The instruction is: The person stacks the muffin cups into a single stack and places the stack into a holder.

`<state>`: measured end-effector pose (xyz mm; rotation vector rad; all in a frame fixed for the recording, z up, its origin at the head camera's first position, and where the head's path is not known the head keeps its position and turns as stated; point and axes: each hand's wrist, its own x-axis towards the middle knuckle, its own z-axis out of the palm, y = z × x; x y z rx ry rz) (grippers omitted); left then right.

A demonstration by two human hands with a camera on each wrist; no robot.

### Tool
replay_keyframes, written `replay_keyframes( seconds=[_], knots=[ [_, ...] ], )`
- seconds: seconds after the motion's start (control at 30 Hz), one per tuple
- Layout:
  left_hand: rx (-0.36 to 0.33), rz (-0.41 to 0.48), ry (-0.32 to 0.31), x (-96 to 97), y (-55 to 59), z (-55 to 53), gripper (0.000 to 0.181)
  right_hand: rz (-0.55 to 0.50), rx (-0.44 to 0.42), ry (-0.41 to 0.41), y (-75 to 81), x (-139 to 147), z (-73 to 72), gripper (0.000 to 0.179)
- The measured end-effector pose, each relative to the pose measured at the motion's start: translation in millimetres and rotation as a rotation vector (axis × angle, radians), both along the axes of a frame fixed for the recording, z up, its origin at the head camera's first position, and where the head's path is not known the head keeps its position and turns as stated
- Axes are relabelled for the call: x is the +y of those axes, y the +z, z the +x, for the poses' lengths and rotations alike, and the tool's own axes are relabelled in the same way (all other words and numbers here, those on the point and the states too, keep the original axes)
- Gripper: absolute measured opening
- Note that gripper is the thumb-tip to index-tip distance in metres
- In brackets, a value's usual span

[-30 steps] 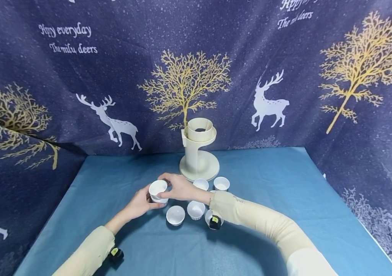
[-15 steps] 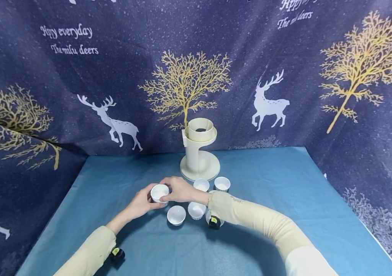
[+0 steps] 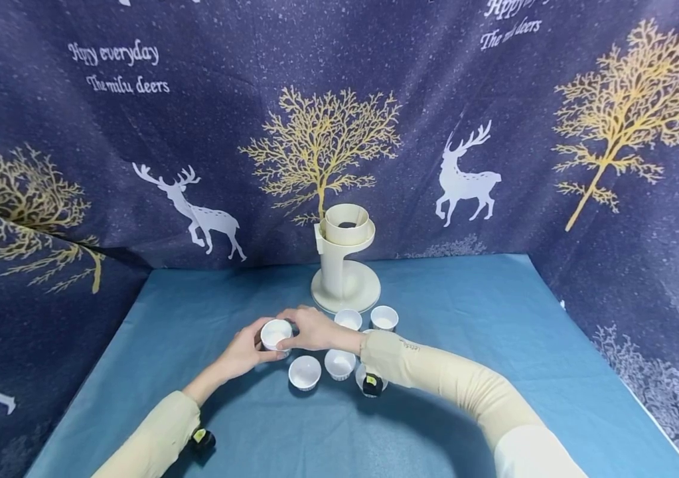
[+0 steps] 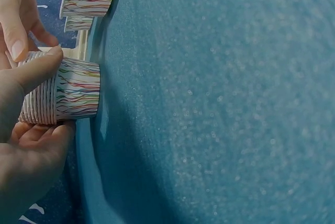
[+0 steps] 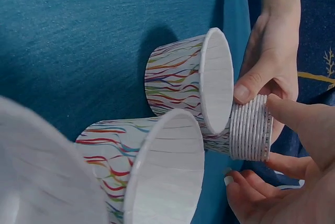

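A nested stack of white paper baking cups [image 3: 276,332] with coloured wavy lines stands on the blue cloth, its rims layered closely in the left wrist view. My left hand [image 3: 243,350] grips the stack from the left, thumb and fingers around its sides. From the right, my right hand [image 3: 312,329] holds the top rims between thumb and fingers. Both hands meet around the stack [image 5: 250,129] in the right wrist view. Just right of it sit several single baking cups, including a near one [image 3: 304,374] and a middle one [image 3: 340,364]; my right forearm partly hides others.
Behind the cups rises a cream stand [image 3: 332,272] with a round base and a ring-shaped top [image 3: 347,226]. Two single cups sit close to its base, one at the right [image 3: 383,318]. A dark blue printed curtain [image 3: 196,133] hangs behind the blue-covered table [image 3: 458,299].
One second ago my right hand held a cup slightly raised above the stack. It has come down, and that cup now sits nested on the stack. The left hand has stayed around it.
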<state>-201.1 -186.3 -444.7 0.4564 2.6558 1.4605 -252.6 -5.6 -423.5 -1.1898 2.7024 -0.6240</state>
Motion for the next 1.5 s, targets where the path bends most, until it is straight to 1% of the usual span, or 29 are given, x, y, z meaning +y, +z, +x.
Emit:
replay_keyframes(
  seconds=[0.13,0.2,0.27,0.33,0.4,0.47,0.57,0.63,0.73,0.87,1.0,1.17,1.23,1.33,1.37,1.43,1.5],
  knots=[
    [-0.008,0.008,-0.008,0.1,0.1,0.5,0.059,-0.016,-0.013,0.018,1.1,3,-0.4,0.056],
    [-0.016,0.006,-0.005,0.5,1.0,0.8,0.06,-0.029,-0.035,0.01,4.4,4,-0.7,0.059],
    [-0.026,-0.001,-0.001,1.0,1.4,0.6,0.06,-0.051,-0.076,-0.009,8.7,7,-1.2,0.059],
    [-0.037,-0.006,0.01,1.1,0.1,-0.2,0.062,-0.081,-0.127,-0.028,13.6,10,-1.4,0.055],
    [-0.035,-0.01,0.017,0.7,-4.0,-2.1,0.063,-0.115,-0.174,-0.054,17.8,14,-1.7,0.049],
    [-0.027,-0.011,0.023,-0.8,-11.4,-5.5,0.063,-0.156,-0.212,-0.079,20.8,18,-2.4,0.043],
    [-0.008,-0.022,0.026,-4.5,-22.7,-11.0,0.064,-0.216,-0.228,-0.103,24.1,25,-3.8,0.035],
    [-0.008,-0.023,0.03,-6.7,-28.4,-13.8,0.065,-0.254,-0.223,-0.115,25.9,29,-5.5,0.031],
    [-0.016,-0.014,0.026,-8.2,-30.9,-15.2,0.067,-0.31,-0.227,-0.123,27.8,34,-8.2,0.027],
    [-0.028,-0.004,0.031,-7.7,-30.5,-15.4,0.067,-0.4,-0.26,-0.137,27.0,41,-12.8,0.021],
    [-0.024,-0.003,0.039,-6.7,-29.8,-15.3,0.067,-0.442,-0.296,-0.2,20.7,51,-19.2,0.024],
    [-0.025,-0.001,0.042,-6.3,-29.3,-15.7,0.067,-0.461,-0.355,-0.289,12.6,67,-23.8,0.028],
    [-0.029,0.0,0.041,-6.3,-29.3,-15.9,0.067,-0.484,-0.414,-0.336,10.5,74,-24.3,0.03],
    [-0.031,-0.004,0.043,-6.4,-29.5,-15.3,0.067,-0.538,-0.521,-0.427,6.7,82,-25.2,0.034],
    [-0.032,-0.003,0.043,-6.4,-29.4,-15.1,0.067,-0.561,-0.536,-0.447,5.5,85,-25.6,0.035],
    [-0.034,-0.005,0.047,-6.3,-29.4,-14.5,0.067,-0.591,-0.541,-0.48,2.4,89,-27.1,0.037],
    [-0.025,-0.013,0.049,-6.6,-29.6,-14.7,0.068,-0.595,-0.508,-0.496,-0.2,93,-27.8,0.038]
  ],
)
